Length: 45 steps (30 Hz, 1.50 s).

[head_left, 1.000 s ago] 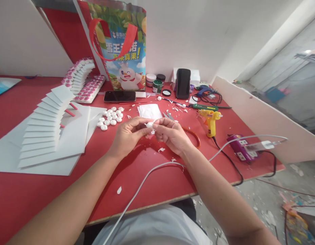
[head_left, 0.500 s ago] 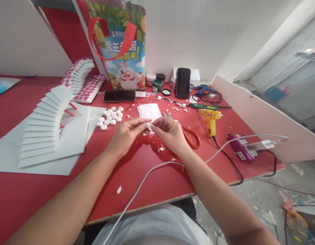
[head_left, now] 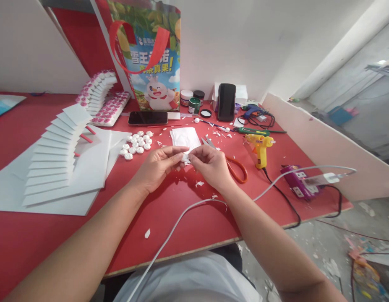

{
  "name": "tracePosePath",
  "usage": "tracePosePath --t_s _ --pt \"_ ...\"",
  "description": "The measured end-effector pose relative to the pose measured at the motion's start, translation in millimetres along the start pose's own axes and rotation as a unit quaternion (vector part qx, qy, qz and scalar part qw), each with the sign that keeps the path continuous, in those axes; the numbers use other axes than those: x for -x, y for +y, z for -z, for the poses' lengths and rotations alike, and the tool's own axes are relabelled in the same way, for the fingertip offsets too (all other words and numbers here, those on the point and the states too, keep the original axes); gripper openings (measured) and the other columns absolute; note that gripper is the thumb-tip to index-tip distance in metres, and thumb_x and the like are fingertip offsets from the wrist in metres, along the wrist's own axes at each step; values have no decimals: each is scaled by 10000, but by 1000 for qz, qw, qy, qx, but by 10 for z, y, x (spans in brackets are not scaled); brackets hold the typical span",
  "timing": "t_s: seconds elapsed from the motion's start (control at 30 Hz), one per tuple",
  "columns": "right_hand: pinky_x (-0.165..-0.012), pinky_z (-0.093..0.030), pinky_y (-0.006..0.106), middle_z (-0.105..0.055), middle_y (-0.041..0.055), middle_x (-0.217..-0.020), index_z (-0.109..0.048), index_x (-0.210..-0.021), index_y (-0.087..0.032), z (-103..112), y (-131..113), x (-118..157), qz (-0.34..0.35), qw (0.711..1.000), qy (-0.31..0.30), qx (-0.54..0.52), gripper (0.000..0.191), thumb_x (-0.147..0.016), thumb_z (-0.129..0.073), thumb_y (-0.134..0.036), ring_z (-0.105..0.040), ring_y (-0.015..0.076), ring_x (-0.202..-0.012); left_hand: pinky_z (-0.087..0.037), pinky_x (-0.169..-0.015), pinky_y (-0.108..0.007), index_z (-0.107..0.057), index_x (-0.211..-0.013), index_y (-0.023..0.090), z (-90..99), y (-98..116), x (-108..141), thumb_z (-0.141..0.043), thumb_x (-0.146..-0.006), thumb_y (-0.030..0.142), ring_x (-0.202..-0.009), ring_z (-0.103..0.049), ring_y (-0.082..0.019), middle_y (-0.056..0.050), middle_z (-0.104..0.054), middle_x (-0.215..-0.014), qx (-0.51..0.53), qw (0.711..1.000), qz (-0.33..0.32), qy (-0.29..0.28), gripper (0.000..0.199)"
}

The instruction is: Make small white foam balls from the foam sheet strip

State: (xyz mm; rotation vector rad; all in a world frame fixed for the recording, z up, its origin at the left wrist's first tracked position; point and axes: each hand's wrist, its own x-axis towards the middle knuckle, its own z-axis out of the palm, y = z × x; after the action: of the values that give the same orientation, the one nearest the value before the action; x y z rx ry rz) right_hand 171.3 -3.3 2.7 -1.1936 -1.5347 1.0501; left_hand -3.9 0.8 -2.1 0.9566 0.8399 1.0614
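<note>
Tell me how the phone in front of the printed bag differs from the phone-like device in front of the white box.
The phone lies flat on the red table, its long side running left to right; the phone-like device is propped upright, its long side running up. The phone is beside the printed bag, while the phone-like device is before the white box. Both show dark screens.
</note>
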Motion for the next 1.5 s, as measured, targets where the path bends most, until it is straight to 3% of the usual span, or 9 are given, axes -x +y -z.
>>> tracePosePath --t_s 0.53,0.77,1.03,1.23,1.5 --pt "-514 -397 250 -600 -34 -629 -618 -793 -186 11 -64 4 2 998 -13 -61 128 -822 -651 -306 -496 89 -509 -536 -788 -254 -822 -913 171 -2 37 6 -853 -724 230 -786 -668 -135 -47 -761 -849 34 999 23 -13 201" --pt "-515 -384 244 -602 -26 -680 -609 -832 -199 -17 -5 37 38 999 5 -1 136 -859 -649 -327 -479 91 -546 -533 -829 -286 -824 -924 155 4 32 4 -827 -731 203 -803 -672 -149 -67 -772 -873 32 999 20 -13 199" --pt "-531 -409 253 -619 -17 -709 -610 -869 -206 9 -22 48 26 999 8 30 144 -871 -639 -348 -500 100 -548 -524 -814 -299 -822 -900 162 12 30 0 -844 -697 210 -778 -668 -152 -64 -767 -860 26 999 29 5 210" --pt "-547 -413 256 -634 -11 -715 -615 -917 -197 75 -115 55 47 997 56 6 152 -888 -624 -346 -503 97 -539 -524 -781 -261 -816 -936 158 21 56 -7 -867 -674 233 -737 -656 -125 -34 -732 -772 47 996 68 24 277" --pt "-531 -386 252 -658 -4 -708 -661 -861 -193 30 -46 66 40 998 -1 44 145 -861 -659 -338 -496 99 -550 -534 -796 -264 -807 -896 161 8 63 1 -875 -677 231 -800 -676 -139 -53 -765 -885 51 997 52 5 240"
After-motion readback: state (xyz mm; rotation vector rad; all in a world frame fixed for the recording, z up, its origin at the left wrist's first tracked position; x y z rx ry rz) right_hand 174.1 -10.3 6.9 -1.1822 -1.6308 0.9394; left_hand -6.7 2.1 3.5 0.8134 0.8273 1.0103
